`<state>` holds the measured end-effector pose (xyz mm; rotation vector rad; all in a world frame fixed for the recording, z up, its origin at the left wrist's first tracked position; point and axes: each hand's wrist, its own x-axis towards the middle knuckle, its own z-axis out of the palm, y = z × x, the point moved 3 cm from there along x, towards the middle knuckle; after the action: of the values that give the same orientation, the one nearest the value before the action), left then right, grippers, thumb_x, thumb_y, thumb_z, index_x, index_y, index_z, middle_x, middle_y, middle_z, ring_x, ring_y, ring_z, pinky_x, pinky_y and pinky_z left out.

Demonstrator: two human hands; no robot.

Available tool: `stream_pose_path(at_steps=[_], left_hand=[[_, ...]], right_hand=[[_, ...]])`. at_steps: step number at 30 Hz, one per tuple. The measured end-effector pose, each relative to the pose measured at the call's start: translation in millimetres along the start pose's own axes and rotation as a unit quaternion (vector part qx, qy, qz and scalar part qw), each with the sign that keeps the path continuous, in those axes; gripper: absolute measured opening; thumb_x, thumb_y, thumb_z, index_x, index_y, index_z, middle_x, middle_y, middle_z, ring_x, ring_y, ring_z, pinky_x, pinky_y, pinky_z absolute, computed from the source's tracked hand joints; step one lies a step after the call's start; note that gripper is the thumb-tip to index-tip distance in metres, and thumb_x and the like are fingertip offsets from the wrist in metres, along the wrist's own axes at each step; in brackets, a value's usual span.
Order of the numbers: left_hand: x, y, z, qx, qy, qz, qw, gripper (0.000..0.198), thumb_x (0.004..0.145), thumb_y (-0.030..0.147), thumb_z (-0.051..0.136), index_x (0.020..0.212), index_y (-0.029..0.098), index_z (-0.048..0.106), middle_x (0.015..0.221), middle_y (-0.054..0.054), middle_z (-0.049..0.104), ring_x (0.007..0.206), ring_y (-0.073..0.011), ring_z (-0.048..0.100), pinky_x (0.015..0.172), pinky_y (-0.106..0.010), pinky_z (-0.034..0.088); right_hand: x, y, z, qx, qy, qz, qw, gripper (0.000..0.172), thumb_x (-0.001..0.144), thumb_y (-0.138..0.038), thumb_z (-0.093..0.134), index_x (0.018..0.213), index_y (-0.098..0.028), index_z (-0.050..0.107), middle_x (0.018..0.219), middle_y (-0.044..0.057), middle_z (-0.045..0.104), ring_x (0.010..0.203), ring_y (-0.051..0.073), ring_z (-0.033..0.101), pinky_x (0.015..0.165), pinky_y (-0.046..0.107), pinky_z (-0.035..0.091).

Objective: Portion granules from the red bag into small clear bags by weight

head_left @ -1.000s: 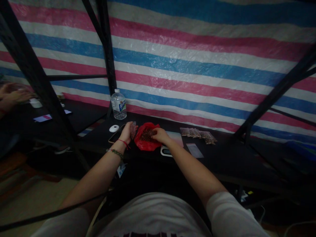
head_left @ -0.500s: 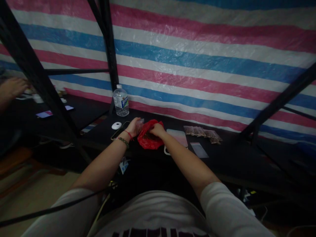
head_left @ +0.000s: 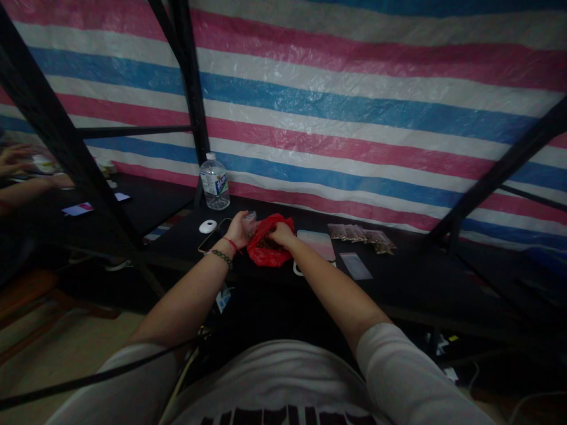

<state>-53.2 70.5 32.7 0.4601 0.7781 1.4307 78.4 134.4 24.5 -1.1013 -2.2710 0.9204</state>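
My left hand (head_left: 238, 230) is closed around a small clear plastic bag (head_left: 250, 223), held beside the opening of a red plastic bag (head_left: 270, 255). Dark, brownish contents show dimly inside the red bag. My right hand (head_left: 280, 235) reaches into that opening with its fingers curled downward. The bag hides the fingertips, so what they pinch cannot be made out. Just right of the red bag lies a pale pink-and-white flat device (head_left: 316, 243). Beyond it are a flat clear zip bag (head_left: 356, 265) and a row of filled small bags (head_left: 361, 235).
A large clear bottle (head_left: 215, 183) stands against the striped sheet. A white oval object (head_left: 208, 226) and a phone (head_left: 215, 236) lie left of my hands. Black metal posts (head_left: 191, 88) frame the black table. Another person's arm (head_left: 26, 192) is at the far left.
My hands stay almost in place at the two bags. At the far left, the other person's arm and hands have shifted. The view has moved slightly.
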Motion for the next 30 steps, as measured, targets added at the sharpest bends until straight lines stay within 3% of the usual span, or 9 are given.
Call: stream_pose_path(at_steps=[8, 13, 18, 21, 24, 27, 30], left_hand=[[-3, 3, 0.5, -0.021, 0.013, 0.020, 0.999, 0.027, 0.078, 0.047, 0.050, 0.076, 0.019, 0.053, 0.078, -0.012, 0.066, 0.070, -0.0278, 0.065, 0.063, -0.041, 0.052], [-10, 5, -0.4, -0.006, 0.037, 0.029, 0.999, 0.024, 0.081, 0.042, 0.047, 0.074, 0.020, 0.051, 0.075, -0.009, 0.065, 0.063, -0.0228, 0.063, 0.058, -0.035, 0.052], [-17, 7, -9.1, 0.048, 0.074, 0.034, 0.996, 0.028, 0.084, 0.043, 0.044, 0.077, 0.018, 0.054, 0.077, -0.009, 0.064, 0.059, -0.0183, 0.060, 0.051, -0.028, 0.047], [-21, 11, -11.8, 0.088, 0.136, 0.092, 0.982, 0.027, 0.085, 0.040, 0.044, 0.085, 0.017, 0.057, 0.082, -0.008, 0.065, 0.063, -0.0160, 0.060, 0.051, -0.024, 0.044], [-29, 15, -2.8, 0.121, 0.172, 0.211, 0.955, 0.022, 0.083, 0.038, 0.049, 0.089, 0.018, 0.056, 0.081, -0.004, 0.065, 0.063, -0.0132, 0.058, 0.054, -0.022, 0.041], [-42, 14, 16.1, 0.131, 0.172, 0.326, 0.920, 0.021, 0.080, 0.039, 0.053, 0.088, 0.019, 0.055, 0.077, -0.001, 0.063, 0.061, -0.0122, 0.055, 0.056, -0.022, 0.040], [-52, 5, 38.6, 0.137, 0.137, 0.347, 0.918, 0.026, 0.080, 0.045, 0.056, 0.085, 0.019, 0.055, 0.075, -0.001, 0.062, 0.060, -0.0128, 0.054, 0.057, -0.025, 0.040]], right_hand=[[-5, 0, -7, 0.083, -0.009, -0.001, 0.997, 0.025, 0.067, -0.004, 0.066, 0.090, -0.014, 0.069, 0.085, 0.003, 0.072, 0.077, 0.018, 0.068, 0.068, 0.023, 0.051], [-10, -1, -15, 0.088, 0.002, 0.005, 0.996, 0.034, 0.061, -0.003, 0.070, 0.092, -0.014, 0.064, 0.085, 0.003, 0.070, 0.077, 0.017, 0.065, 0.073, 0.026, 0.050], [-20, 5, -25, 0.109, -0.001, -0.004, 0.994, 0.033, 0.063, -0.012, 0.072, 0.094, -0.016, 0.060, 0.087, 0.000, 0.067, 0.078, 0.015, 0.064, 0.074, 0.027, 0.050], [-28, 6, -34, 0.118, 0.022, -0.022, 0.993, 0.035, 0.063, -0.015, 0.073, 0.095, -0.017, 0.059, 0.091, 0.000, 0.066, 0.083, 0.015, 0.063, 0.078, 0.028, 0.050], [-36, 6, -41, 0.099, 0.047, -0.040, 0.993, 0.034, 0.063, -0.017, 0.073, 0.094, -0.018, 0.059, 0.091, -0.001, 0.065, 0.084, 0.015, 0.062, 0.080, 0.030, 0.049], [-42, 8, -49, 0.070, 0.085, -0.039, 0.993, 0.035, 0.064, -0.018, 0.071, 0.097, -0.018, 0.059, 0.093, 0.000, 0.065, 0.086, 0.016, 0.062, 0.080, 0.030, 0.048], [-49, 13, -55, 0.058, 0.090, -0.024, 0.994, 0.038, 0.063, -0.017, 0.070, 0.100, -0.018, 0.059, 0.093, 0.000, 0.066, 0.085, 0.016, 0.063, 0.078, 0.028, 0.048]])
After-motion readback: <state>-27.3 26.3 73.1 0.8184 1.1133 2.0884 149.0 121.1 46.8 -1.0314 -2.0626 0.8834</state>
